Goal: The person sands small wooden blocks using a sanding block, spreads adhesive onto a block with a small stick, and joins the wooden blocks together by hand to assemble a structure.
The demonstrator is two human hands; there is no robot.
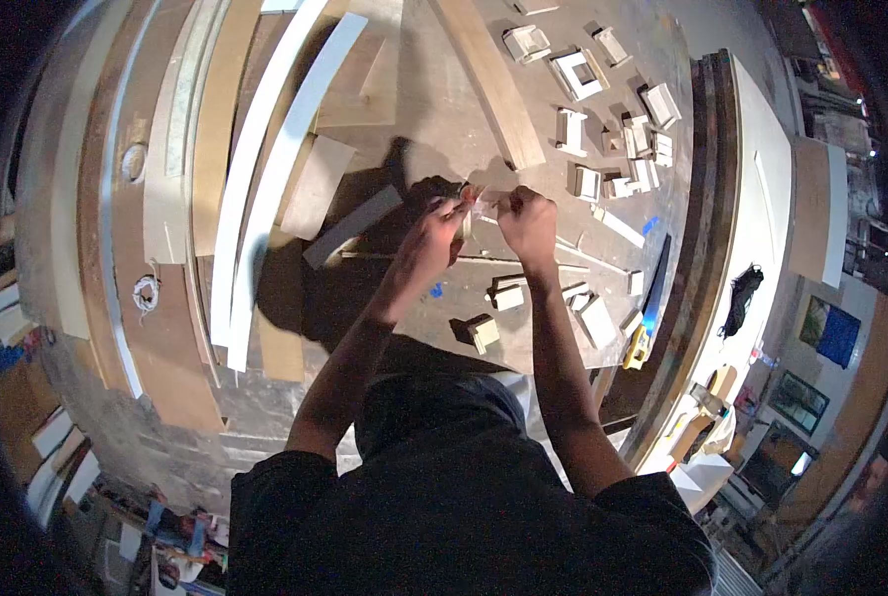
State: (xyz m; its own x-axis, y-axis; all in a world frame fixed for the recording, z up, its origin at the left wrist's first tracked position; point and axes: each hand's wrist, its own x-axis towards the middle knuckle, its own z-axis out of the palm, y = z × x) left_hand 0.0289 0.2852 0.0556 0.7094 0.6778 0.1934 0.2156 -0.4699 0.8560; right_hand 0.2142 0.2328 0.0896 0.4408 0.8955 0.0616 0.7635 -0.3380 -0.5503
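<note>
The small reddish item (471, 195) is carried above the table (439, 124), in the gap between the two hands and at the tips of the left fingers. By the left hand (432, 238) it is approached from its near left side, with the fingers drawn narrow and the item apparently pinched between them. The right hand (529, 221) is placed just beside it, on the opposite side; its fingers are curled inward, and whether a thin thing is held in them cannot be told. The left hand is thus judged the nearer, and the relation of importance is the short sideways gap from the item to the right fingers. The item's long axis cannot be made out at this scale. Just below it, a pale narrow piece (466, 227) is seen beside the left fingers, its length directed roughly toward the wearer; whether the two are joined is not shown. Beyond the hands, a wooden plank (491, 89) is laid with its near end toward them. A grey strip (354, 226) is set aslant to the left of the left hand, and a thin stick (434, 259) is extended crosswise nearer the wearer.
</note>
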